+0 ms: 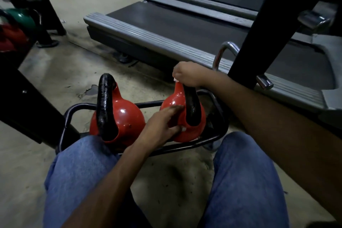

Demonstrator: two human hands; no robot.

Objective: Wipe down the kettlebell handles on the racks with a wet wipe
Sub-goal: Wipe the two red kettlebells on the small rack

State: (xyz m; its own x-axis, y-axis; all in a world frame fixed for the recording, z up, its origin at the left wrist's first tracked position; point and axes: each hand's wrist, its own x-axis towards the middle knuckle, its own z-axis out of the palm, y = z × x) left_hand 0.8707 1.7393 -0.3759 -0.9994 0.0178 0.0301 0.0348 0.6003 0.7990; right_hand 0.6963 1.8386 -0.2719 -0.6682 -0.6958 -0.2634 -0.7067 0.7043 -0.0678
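Two red kettlebells with black handles sit side by side on a low black rack (pixel 187 146) between my knees. My right hand (pixel 188 76) grips the top of the right kettlebell's handle (pixel 191 104), and a bit of white wet wipe (pixel 175 79) shows under its fingers. My left hand (pixel 162 126) rests with straight fingers on the right kettlebell's red body (pixel 173 101). The left kettlebell (pixel 127 116) stands untouched, its black handle (pixel 104 105) looking glossy.
A treadmill deck (pixel 166 29) lies just beyond the rack. A black upright post (pixel 259 29) with chrome pegs rises at the right. More kettlebells, green (pixel 22 18) and red (pixel 11 37), sit on a rack at the far left. My knees in jeans flank the rack.
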